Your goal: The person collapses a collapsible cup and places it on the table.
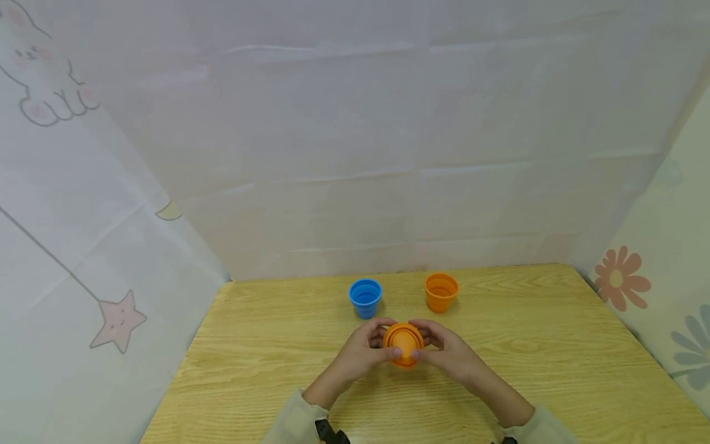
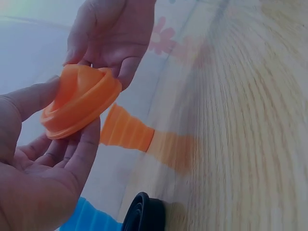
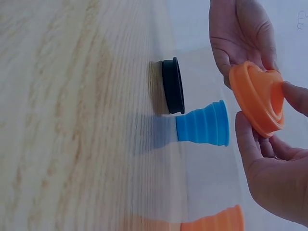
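Both hands hold an orange collapsible cup [image 1: 403, 345] up off the table, partly folded, its base bulging toward the head camera. My left hand [image 1: 359, 353] grips its left side, thumb on the folded middle and fingers behind the rim. From the right, my right hand [image 1: 452, 356] grips it the same way, and the two thumbs nearly meet. In the right wrist view the cup's wide rim [image 3: 252, 103] shows between the hands, with the middle pushed unevenly. Beyond the hands stand an expanded blue collapsible cup [image 1: 365, 298] and an expanded orange collapsible cup [image 1: 441, 293].
A flat black ring-shaped piece, like a folded cup [image 3: 173, 85], lies on the table near the blue cup; the head view does not show it. The wood-grain table [image 1: 266, 357] ends at a pale cloth backdrop [image 1: 333, 154] behind and at the sides.
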The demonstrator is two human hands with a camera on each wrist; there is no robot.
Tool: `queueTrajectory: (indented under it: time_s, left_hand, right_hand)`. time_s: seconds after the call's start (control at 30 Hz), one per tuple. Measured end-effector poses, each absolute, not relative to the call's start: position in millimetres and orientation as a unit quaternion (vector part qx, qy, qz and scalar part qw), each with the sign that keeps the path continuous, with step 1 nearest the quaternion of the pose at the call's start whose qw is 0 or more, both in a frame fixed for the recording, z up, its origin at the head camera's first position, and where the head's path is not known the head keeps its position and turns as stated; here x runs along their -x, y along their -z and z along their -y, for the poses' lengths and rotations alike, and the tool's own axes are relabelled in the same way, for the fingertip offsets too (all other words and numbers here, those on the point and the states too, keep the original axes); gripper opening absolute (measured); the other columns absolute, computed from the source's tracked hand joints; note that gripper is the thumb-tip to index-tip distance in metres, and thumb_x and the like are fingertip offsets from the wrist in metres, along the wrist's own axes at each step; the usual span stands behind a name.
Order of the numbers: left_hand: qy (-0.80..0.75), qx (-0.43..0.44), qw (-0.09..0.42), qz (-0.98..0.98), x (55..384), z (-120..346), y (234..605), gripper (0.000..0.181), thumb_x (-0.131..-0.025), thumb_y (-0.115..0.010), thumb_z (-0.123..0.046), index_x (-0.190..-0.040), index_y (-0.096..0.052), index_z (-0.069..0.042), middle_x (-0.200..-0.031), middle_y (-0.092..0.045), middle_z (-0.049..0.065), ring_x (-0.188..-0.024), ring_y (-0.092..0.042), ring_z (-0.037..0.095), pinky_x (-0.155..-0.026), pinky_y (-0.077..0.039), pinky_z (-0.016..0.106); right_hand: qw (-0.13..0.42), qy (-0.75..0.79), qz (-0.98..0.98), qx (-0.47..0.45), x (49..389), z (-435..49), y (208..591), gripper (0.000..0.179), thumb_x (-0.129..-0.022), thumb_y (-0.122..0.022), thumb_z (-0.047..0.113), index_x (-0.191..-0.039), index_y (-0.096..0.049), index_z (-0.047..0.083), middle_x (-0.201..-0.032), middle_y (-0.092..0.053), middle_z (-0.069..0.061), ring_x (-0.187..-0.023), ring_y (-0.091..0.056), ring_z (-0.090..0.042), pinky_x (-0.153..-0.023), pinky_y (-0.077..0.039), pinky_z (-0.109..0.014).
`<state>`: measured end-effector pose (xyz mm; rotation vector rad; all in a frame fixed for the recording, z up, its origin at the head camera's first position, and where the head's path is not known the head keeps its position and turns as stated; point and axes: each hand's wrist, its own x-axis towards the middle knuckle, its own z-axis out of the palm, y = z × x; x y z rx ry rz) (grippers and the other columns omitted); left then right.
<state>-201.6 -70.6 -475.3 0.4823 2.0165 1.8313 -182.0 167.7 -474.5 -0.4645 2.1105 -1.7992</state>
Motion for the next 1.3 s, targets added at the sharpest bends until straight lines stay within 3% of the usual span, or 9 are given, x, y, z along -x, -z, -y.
queueTrajectory:
  time_s: [0.1, 0.3, 0.43, 0.7, 1.0, 1.3]
  left_hand:
    - [-0.68, -0.157, 0.198, -0.688, 201, 70, 477, 0.058, -0.092, -0.077, -0.017, -0.141, -0.049, -0.004, -0.117, -0.067, 0.01, -0.1, -0.066, 0.019, -0.082, -0.057, 0.027]
    - [-0.716, -0.143, 0.206, -0.652, 199, 68, 475, 0.064, -0.092, -0.078, -0.017, -0.144, -0.044, -0.005, -0.124, -0.06, 0.01, -0.109, -0.064, 0.019, -0.086, -0.058, 0.029]
    - [-0.714, -0.151, 0.2, -0.654, 198, 67, 474, 0.063, -0.092, -0.077, -0.017, -0.143, -0.043, -0.006, -0.124, -0.059, 0.011, -0.109, -0.063, 0.019, -0.088, -0.058, 0.029]
    - [-0.652, -0.187, 0.164, -0.716, 198, 70, 470, 0.056, -0.091, -0.079, -0.022, -0.135, -0.05, -0.005, -0.12, -0.062, 0.009, -0.102, -0.06, 0.02, -0.087, -0.053, 0.027]
    - [-0.626, -0.213, 0.195, -0.724, 197, 72, 466, 0.042, -0.094, -0.075, -0.021, -0.13, -0.058, -0.008, -0.112, -0.061, 0.008, -0.085, -0.062, 0.016, -0.07, -0.055, 0.023]
    - [-0.665, -0.188, 0.172, -0.702, 200, 75, 472, 0.043, -0.095, -0.074, -0.019, -0.128, -0.05, -0.004, -0.111, -0.062, 0.006, -0.085, -0.064, 0.015, -0.073, -0.058, 0.029]
  right_hand:
    - [0.17, 0.656, -0.72, 0.151, 182, -167, 475, 0.064, -0.098, -0.069, 0.02, -0.15, -0.04, -0.003, -0.135, -0.054, -0.023, -0.114, -0.058, -0.028, -0.092, -0.055, -0.028]
    - [0.201, 0.703, -0.672, 0.117, 181, -166, 477, 0.071, -0.098, -0.069, 0.022, -0.154, -0.032, -0.003, -0.144, -0.049, -0.023, -0.124, -0.059, -0.026, -0.102, -0.052, -0.048]
    - [0.193, 0.711, -0.666, 0.112, 180, -166, 477, 0.069, -0.099, -0.069, 0.022, -0.154, -0.033, 0.0, -0.141, -0.05, -0.022, -0.123, -0.059, -0.027, -0.103, -0.049, -0.054]
    - [0.177, 0.696, -0.686, 0.118, 183, -172, 473, 0.057, -0.1, -0.067, 0.021, -0.148, -0.043, 0.0, -0.13, -0.058, -0.016, -0.113, -0.064, -0.024, -0.093, -0.057, -0.041]
    - [0.221, 0.646, -0.705, 0.191, 184, -179, 460, 0.054, -0.102, -0.063, 0.022, -0.147, -0.046, -0.003, -0.133, -0.06, -0.019, -0.111, -0.063, -0.024, -0.088, -0.057, -0.032]
    - [0.161, 0.687, -0.692, 0.149, 184, -176, 470, 0.055, -0.102, -0.063, 0.02, -0.148, -0.042, -0.003, -0.129, -0.051, -0.022, -0.113, -0.061, -0.021, -0.095, -0.056, -0.031]
